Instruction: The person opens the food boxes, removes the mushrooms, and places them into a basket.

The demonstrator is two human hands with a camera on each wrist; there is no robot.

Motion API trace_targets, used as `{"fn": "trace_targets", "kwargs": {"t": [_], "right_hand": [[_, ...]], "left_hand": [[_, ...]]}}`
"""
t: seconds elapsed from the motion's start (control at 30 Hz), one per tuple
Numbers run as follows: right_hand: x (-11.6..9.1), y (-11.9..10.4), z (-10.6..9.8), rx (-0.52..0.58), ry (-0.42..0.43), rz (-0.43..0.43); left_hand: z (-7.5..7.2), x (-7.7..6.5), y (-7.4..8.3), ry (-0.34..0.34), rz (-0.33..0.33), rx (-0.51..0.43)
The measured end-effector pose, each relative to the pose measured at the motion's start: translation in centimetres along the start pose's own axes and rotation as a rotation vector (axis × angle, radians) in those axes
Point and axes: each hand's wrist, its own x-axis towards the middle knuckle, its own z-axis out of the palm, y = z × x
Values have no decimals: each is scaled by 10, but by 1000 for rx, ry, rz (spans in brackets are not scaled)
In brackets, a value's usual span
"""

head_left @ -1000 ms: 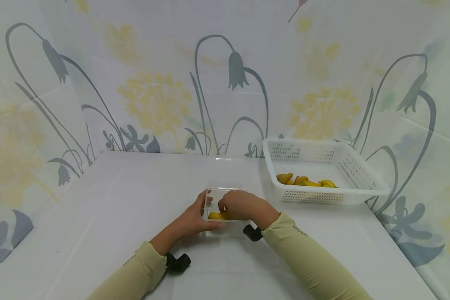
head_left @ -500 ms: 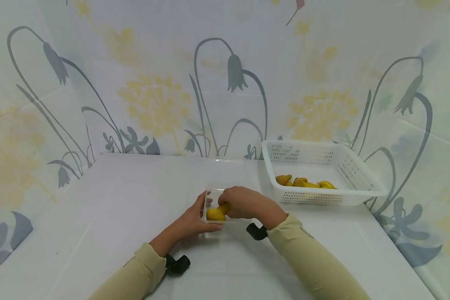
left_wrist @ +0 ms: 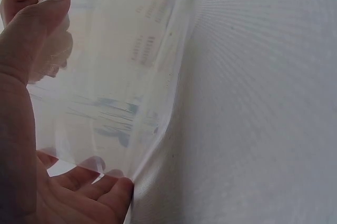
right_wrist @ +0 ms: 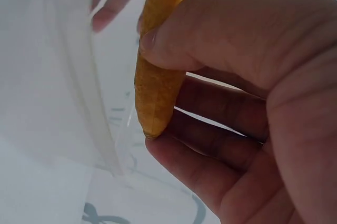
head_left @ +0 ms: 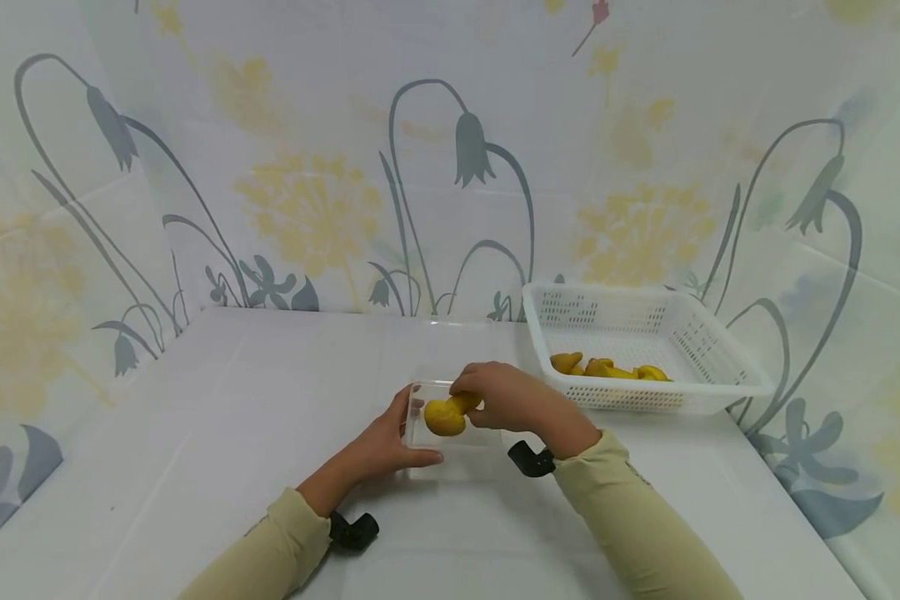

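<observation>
My left hand (head_left: pixel 384 440) grips a clear plastic box (head_left: pixel 461 440) by its left end, thumb on the near side and fingers round the far side. In the left wrist view the see-through wall of the box (left_wrist: pixel 113 71) runs between thumb and fingers, close beside the white table surface. Over the box's opening, my right hand (head_left: pixel 516 402) pinches a yellow mushroom (head_left: pixel 444 417) by its stem, the rounded cap pointing left. Up close, the thumb lies across the tapered stem (right_wrist: pixel 158 90) and a fingertip is at its narrow end.
A white perforated basket (head_left: pixel 667 398) stands at the back right, with several yellow pieces (head_left: pixel 607 369) along its near side. A flower-printed cloth (head_left: pixel 330 200) hangs behind and beside the white table (head_left: pixel 232 425). Black wrist mounts (head_left: pixel 354 532) sit on both arms.
The right hand has drawn the mushroom up from inside the box and moved slightly right, showing its whole cap. The left hand and box have stayed nearly in place.
</observation>
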Motion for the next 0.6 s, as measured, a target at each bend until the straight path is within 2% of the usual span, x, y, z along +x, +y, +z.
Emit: {"fn": "trace_targets", "kwargs": {"t": [0.3, 0.6], "right_hand": [[-8, 10, -4, 35, 51, 25], [-21, 23, -15, 10, 109, 68]], "left_hand": [[0, -1, 0, -5, -2, -6], [0, 0, -1, 4, -6, 1]]}}
